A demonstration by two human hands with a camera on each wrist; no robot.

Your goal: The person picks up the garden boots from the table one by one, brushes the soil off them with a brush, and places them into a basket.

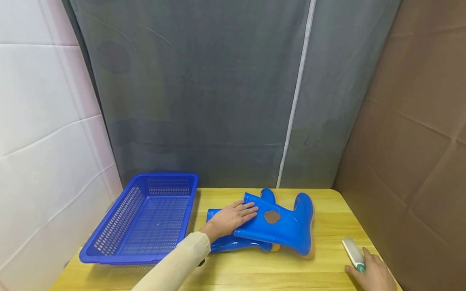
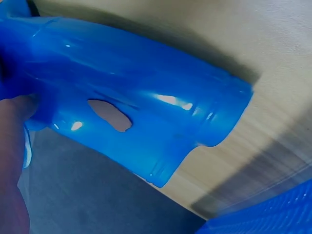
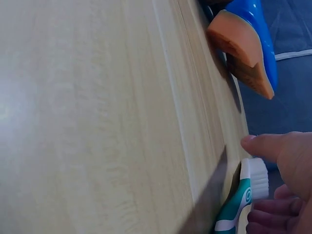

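My left hand (image 1: 233, 218) lies flat, fingers straight, on the shaft of the upper blue boot (image 1: 280, 226), which lies across its mate on the wooden table (image 1: 255, 270); its brown smudge (image 1: 272, 217) (just past my fingertips) looks uncleaned. My right hand (image 1: 373, 273) curls round the handle end of the white-and-teal brush (image 1: 354, 254), low at the table's right, well apart from the boots. So I judge the scrubbing not begun. The blue basket (image 1: 145, 220) hems the left; the cardboard wall (image 1: 411, 141) and near table edge crowd my brush hand, with bare wood between.
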